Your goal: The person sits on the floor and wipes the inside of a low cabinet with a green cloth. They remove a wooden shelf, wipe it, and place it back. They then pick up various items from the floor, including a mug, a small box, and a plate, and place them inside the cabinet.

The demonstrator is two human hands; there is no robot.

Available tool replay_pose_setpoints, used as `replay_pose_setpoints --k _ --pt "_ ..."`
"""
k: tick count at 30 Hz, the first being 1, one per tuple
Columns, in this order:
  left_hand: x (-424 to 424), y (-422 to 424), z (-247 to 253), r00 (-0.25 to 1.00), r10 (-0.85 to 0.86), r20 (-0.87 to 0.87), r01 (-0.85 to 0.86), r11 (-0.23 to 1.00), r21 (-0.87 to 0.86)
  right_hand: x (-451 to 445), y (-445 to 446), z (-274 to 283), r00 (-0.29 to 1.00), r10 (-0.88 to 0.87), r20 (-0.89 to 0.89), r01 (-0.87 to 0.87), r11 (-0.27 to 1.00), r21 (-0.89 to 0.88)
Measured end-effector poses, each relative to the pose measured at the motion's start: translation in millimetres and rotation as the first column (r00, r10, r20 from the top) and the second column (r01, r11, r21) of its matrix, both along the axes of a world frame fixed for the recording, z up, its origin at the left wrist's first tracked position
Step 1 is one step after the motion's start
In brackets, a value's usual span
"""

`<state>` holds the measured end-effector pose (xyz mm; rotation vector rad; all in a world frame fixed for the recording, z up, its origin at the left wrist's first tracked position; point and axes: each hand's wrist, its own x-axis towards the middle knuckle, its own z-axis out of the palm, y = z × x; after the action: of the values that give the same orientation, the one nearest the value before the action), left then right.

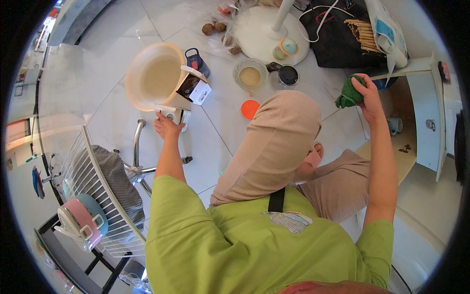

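My right hand (369, 96) grips a bunched green cloth (349, 93), raised beside an open white cabinet (410, 147). A mug (395, 125) stands inside that cabinet. On the other side, my left hand (168, 126) is around the near end of a small white box (177, 114), thumb and fingers on opposite sides. Just beyond is a cream plastic bucket (131, 66) with cloudy liquid in it. Against its right side is an open white carton (201, 92) with a dark inside. A dark blue bottle (198, 61) stands behind the carton.
Ahead on the tiles are a glass bowl (238, 78) of brownish liquid, a glass pot with black lid (288, 75) and an orange disc (250, 109). A round white stand base (253, 33) lies beyond. A chair base (136, 172) and wire rack (96, 165) are at left.
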<state>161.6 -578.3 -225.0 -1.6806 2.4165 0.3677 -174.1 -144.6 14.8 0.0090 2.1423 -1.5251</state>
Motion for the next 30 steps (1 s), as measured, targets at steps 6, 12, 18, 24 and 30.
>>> replay_pose_setpoints --k 6,12,18,24,30 --pt "0 37 -1 0.993 0.041 -0.115 -0.041 0.999 0.001 5 -6 -3 0.999 0.052 -0.015 -0.052 0.999 0.001" --pt "27 53 -46 0.937 -0.207 -0.282 0.180 0.976 -0.119 3 -7 -4 0.993 0.088 -0.073 -0.087 0.996 0.010" --pt "28 71 -25 0.959 -0.016 -0.281 0.027 0.999 0.035 -11 -7 -17 0.937 0.245 -0.251 -0.219 0.967 0.126" --pt "29 117 33 0.869 -0.178 -0.462 0.164 0.984 -0.072 -9 1 -15 0.872 0.339 -0.353 -0.256 0.930 0.263" --pt "-13 120 120 0.688 -0.463 -0.559 0.350 0.886 -0.304 -16 17 -11 0.829 0.437 -0.349 -0.316 0.881 0.353"
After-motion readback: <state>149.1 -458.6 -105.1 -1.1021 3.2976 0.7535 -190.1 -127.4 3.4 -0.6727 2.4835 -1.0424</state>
